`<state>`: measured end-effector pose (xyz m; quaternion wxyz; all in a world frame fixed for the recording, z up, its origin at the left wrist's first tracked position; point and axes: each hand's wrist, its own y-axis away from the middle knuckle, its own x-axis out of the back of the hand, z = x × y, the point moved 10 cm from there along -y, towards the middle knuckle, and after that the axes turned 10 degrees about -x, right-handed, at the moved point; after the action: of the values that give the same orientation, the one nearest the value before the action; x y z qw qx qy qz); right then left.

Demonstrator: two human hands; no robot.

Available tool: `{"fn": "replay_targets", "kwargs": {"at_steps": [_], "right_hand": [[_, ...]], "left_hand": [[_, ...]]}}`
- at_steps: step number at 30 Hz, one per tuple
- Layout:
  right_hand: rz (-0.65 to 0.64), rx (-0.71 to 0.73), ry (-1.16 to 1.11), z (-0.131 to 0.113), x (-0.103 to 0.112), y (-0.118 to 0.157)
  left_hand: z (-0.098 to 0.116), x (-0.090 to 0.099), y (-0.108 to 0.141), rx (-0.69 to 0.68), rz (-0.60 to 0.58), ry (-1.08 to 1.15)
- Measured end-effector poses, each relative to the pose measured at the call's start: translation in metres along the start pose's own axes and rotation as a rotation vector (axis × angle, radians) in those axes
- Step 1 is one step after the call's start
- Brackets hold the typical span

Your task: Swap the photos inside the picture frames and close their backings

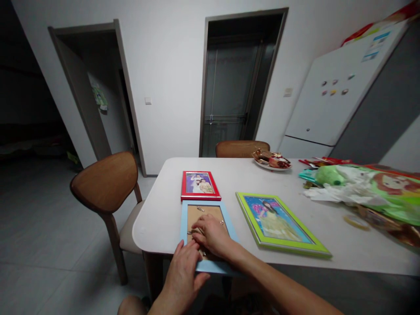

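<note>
A light blue frame (185,218) lies back side up at the table's front edge, its brown backing board (211,213) showing small metal clips. My left hand (185,267) rests over the frame's lower left side, fingers spread. Over the backing, my right hand (210,234) has its fingers bent together near the left-hand clip; what they hold, if anything, is hidden. Just behind lies a red frame (184,186) with a photo of people, face up. To the right, a larger green frame (251,218) holds a photo of a figure in a yellow dress.
The white table (157,210) also bears a plate (272,166) of items at the back, plus white tissues (348,190), green bags (393,188) and a tape roll (356,222) at right. Wooden chairs stand left (106,181) and behind (243,148).
</note>
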<state>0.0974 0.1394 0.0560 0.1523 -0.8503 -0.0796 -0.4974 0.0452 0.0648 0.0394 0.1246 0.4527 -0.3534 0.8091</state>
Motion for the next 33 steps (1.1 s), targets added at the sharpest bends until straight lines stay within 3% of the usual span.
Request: {"fn": "replay_targets", "kwargs": {"at_steps": [6, 23, 28, 33], "right_hand": [[0.058, 0.025, 0.08, -0.009, -0.018, -0.015], [0.085, -0.058, 0.012, -0.002, -0.019, -0.022], [0.086, -0.048, -0.04, 0.001, -0.006, -0.021], [0.046, -0.016, -0.091, 0.017, 0.021, 0.012]], "left_hand": [[0.0, 0.001, -0.001, 0.015, 0.002, 0.014], [-0.001, 0.001, -0.001, 0.027, 0.039, -0.013], [-0.001, -0.001, -0.001, 0.027, 0.015, -0.024], [-0.002, -0.001, 0.0, 0.023, 0.026, -0.032]]}}
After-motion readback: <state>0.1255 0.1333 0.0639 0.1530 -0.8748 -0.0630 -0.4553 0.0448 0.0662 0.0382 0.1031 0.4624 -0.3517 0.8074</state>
